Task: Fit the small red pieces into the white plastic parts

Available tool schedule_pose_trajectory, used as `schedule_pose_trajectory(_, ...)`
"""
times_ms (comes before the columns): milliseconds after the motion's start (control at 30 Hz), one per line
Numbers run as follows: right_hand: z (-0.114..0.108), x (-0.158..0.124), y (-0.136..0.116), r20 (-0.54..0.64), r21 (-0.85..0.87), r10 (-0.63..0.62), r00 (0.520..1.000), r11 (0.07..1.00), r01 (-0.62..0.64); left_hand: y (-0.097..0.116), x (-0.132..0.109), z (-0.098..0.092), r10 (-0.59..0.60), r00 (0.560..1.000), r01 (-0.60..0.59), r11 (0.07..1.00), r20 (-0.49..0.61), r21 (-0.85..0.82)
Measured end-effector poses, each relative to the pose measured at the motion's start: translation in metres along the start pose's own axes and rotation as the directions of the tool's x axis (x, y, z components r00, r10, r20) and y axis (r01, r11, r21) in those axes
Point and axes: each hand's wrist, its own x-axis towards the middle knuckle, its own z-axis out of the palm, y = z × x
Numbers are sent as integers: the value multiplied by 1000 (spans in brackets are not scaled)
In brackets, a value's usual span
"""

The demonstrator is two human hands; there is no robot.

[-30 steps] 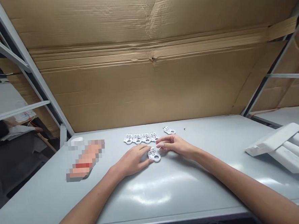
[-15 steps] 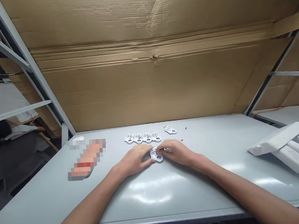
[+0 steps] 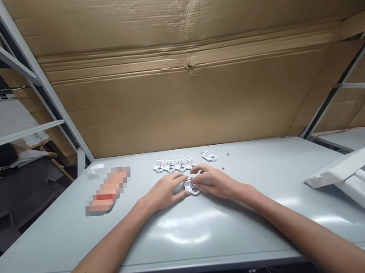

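White plastic piece with a ring-shaped near end (image 3: 187,187): we have it low at the middle of the glossy pale grey tabletop (image 3: 253,231), between our two hands. Our left hand (image 3: 167,191) steadies its left side, thumb and forefinger parted just enough to hold it. Our right hand (image 3: 216,182) bends over its right side, fingertips close together; we cannot tell whether they pinch anything.

Just beyond, we see a row of four similar white plastic pieces (image 3: 169,163), side by side, and a single tilted white piece (image 3: 206,155) to their right. A tiny red bit (image 3: 223,168) and a tiny black bit (image 3: 228,154) lie near it. Well apart on our right rests a bulky white object with long rounded sections (image 3: 345,169); behind everything stands a brown cardboard panel (image 3: 181,112).
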Motion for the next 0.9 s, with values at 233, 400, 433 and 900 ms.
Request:
schedule_pose_trajectory(233, -9, -2, -2, 69, 73, 13, 998, 997, -18, 2, 0, -3, -8, 1000, 8, 1000, 19, 0)
schedule_pose_trajectory(400, -8, 0, -6, 94, 45, 22, 995, 999, -26, 4, 0, -5, -7, 1000, 7, 1000, 24, 10)
schedule_pose_trajectory(433, -8, 0, -5, 96, 44, 20, 995, 999, -24, 3, -1, -4, -9, 1000, 9, 1000, 24, 10)
schedule_pose_trajectory(900, -4, -9, 38, -71, -168, 80, 994, 982, -91, -3, -2, 1, -68, 997, 70, 990, -28, 119)
